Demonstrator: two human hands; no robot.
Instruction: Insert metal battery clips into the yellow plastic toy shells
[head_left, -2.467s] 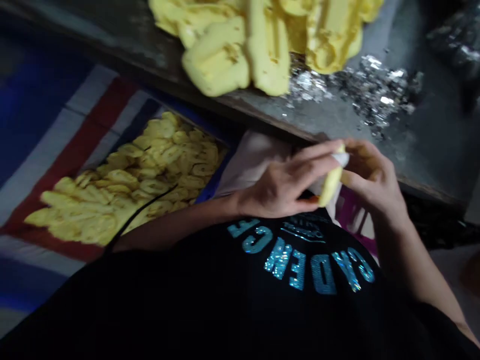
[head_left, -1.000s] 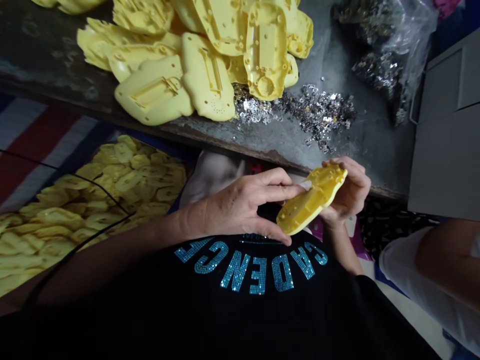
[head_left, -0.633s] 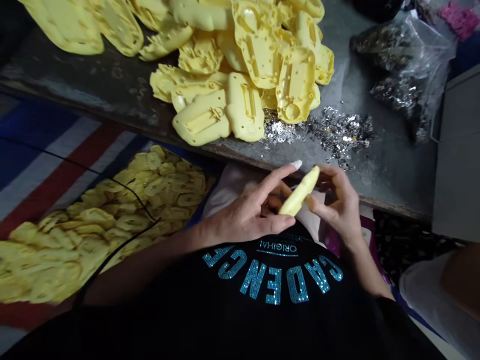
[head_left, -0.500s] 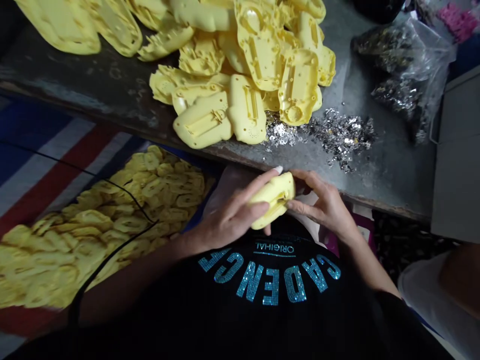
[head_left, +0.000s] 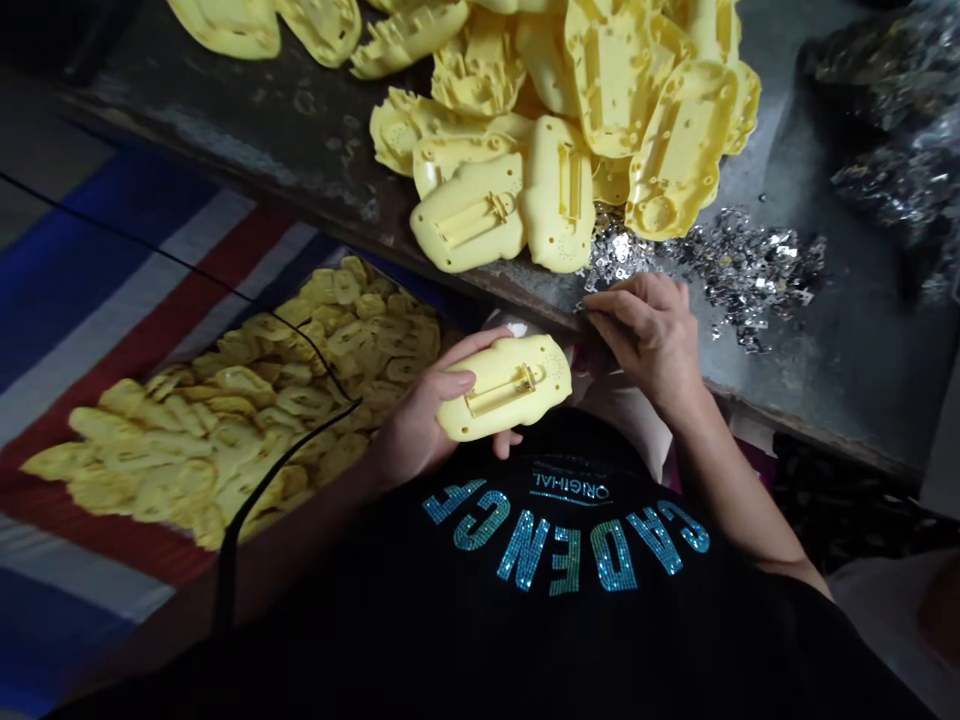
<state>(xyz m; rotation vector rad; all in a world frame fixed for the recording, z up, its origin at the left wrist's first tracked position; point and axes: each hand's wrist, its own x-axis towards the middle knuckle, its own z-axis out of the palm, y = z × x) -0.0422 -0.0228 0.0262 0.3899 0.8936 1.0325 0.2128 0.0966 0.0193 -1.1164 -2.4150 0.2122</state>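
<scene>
Held in my left hand (head_left: 431,405) is a yellow plastic shell (head_left: 504,388), its long slot facing up and a small metal piece showing at the slot's right end. My right hand (head_left: 651,330) is at the table's front edge, thumb and fingertips pinched together beside a heap of small metal pieces (head_left: 765,265). Whatever the pinch holds is too small to name. Two shells lie slot up just behind the edge, a left one (head_left: 469,215) and a right one (head_left: 561,195). More shells (head_left: 611,80) are piled behind them.
The dark metal table (head_left: 255,130) runs across the view. At the back right lies a clear bag of metal pieces (head_left: 900,150). Below left, many yellow parts (head_left: 277,400) fill a space by striped cloth (head_left: 217,270). A black cord (head_left: 277,455) crosses there.
My right hand has left the shell and moved up to the table edge by the metal pieces. The shell stays in my left hand, now turned flatter. The view has shifted.
</scene>
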